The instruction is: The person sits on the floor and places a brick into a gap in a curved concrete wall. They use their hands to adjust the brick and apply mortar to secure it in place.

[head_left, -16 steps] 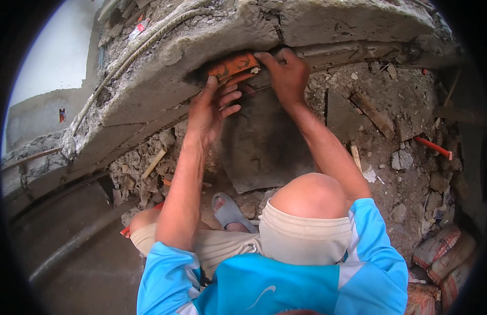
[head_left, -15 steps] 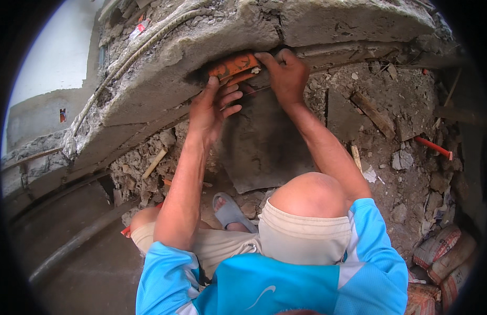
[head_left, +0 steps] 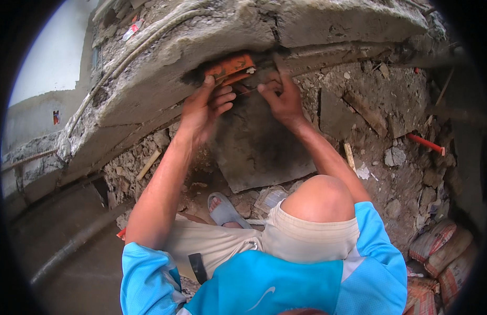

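An orange box [head_left: 229, 67], scuffed and rectangular like an electrical back box, sits in a hollow on the underside of the broken concrete edge [head_left: 222, 37]. My left hand [head_left: 201, 107] steadies it, thumb against its lower left corner and fingers curled beneath. A thin wire [head_left: 249, 93] runs below the box between my two hands. My right hand [head_left: 284, 102] pinches the wire's right end between thumb and forefinger, clear of the box. The wire's left end is lost near my left fingertips.
Below my hands leans a dark grey slab [head_left: 259, 152]. Rubble, a wooden piece [head_left: 365, 113] and a red tube [head_left: 426, 143] lie to the right. Woven sacks [head_left: 438, 247] are stacked at lower right. A bent rod [head_left: 104, 94] runs along the concrete's left edge.
My right hand has come off the box's upper right corner and moved down, now pinching the thin wire. My left hand stays at the box. The view has shifted slightly.
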